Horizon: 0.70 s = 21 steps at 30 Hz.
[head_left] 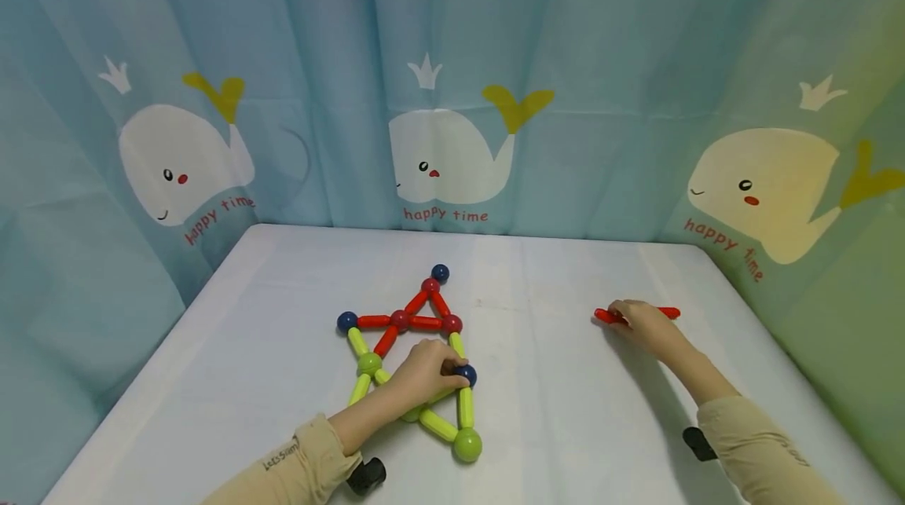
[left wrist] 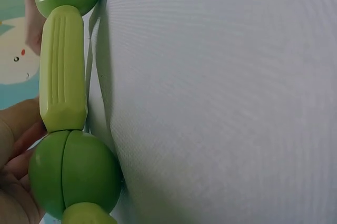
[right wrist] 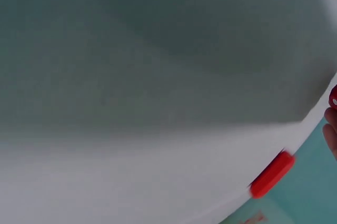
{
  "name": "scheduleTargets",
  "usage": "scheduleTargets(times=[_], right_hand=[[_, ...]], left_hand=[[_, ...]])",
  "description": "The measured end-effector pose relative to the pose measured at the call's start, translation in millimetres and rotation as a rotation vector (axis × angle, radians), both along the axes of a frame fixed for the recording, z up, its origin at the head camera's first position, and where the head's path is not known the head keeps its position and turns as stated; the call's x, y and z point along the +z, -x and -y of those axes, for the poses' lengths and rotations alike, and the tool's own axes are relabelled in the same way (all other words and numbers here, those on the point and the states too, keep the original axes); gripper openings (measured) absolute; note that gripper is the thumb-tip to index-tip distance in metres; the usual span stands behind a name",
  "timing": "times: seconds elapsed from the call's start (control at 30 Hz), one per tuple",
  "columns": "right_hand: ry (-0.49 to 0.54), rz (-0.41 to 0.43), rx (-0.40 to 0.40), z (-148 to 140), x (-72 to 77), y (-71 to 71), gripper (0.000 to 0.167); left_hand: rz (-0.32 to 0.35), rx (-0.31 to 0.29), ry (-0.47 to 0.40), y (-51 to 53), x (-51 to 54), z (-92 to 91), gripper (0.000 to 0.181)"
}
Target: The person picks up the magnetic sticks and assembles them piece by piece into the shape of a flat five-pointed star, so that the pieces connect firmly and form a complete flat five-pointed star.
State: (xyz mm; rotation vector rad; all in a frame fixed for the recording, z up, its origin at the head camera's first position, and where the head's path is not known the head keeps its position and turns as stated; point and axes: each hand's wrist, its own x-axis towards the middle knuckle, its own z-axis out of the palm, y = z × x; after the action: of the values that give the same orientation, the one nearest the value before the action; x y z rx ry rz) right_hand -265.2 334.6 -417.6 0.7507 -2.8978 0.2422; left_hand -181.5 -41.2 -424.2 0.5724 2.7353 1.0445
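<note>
On the white table lies a flat figure of magnetic rods and balls. Its upper part has red rods (head_left: 425, 323) and red balls (head_left: 400, 321); the lower part has light green rods (head_left: 438, 424) and green balls (head_left: 467, 444). My left hand (head_left: 422, 373) pinches a dark blue ball (head_left: 465, 375) at the figure's right side. In the left wrist view, a green rod (left wrist: 63, 71) and a green ball (left wrist: 76, 171) partly cover the left hand (left wrist: 18, 166). Off to the right, my right hand (head_left: 642, 326) holds a red rod (head_left: 606, 316). Another red rod (right wrist: 271, 174) lies just beyond it.
Two more dark blue balls sit at the figure's corners, one on the left (head_left: 347, 322) and one at the top (head_left: 440, 273). A blue-green curtain (head_left: 601, 175) with printed whales hangs behind and beside the table (head_left: 551, 395). Black devices (head_left: 367, 477) are by both wrists.
</note>
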Motion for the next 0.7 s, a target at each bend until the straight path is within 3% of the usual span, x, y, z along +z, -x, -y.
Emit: scheduleTargets(times=[0.23,0.43,0.7], right_hand=[[0.051,0.058,-0.024,29.3,3.2,4.7,0.024],[0.198,0.047,0.045,52.1,2.2,6.9,0.022],[0.354,0.098,0.12,88.7,4.5,-0.5,0.02]], left_hand=[[0.013,0.022,-0.011,-3.2,2.4,-0.1,0.028],[0.0,0.022,0.009,-2.0,1.1,0.1,0.027],[0.002,0.0,0.004,0.8,1.2,0.4,0.029]])
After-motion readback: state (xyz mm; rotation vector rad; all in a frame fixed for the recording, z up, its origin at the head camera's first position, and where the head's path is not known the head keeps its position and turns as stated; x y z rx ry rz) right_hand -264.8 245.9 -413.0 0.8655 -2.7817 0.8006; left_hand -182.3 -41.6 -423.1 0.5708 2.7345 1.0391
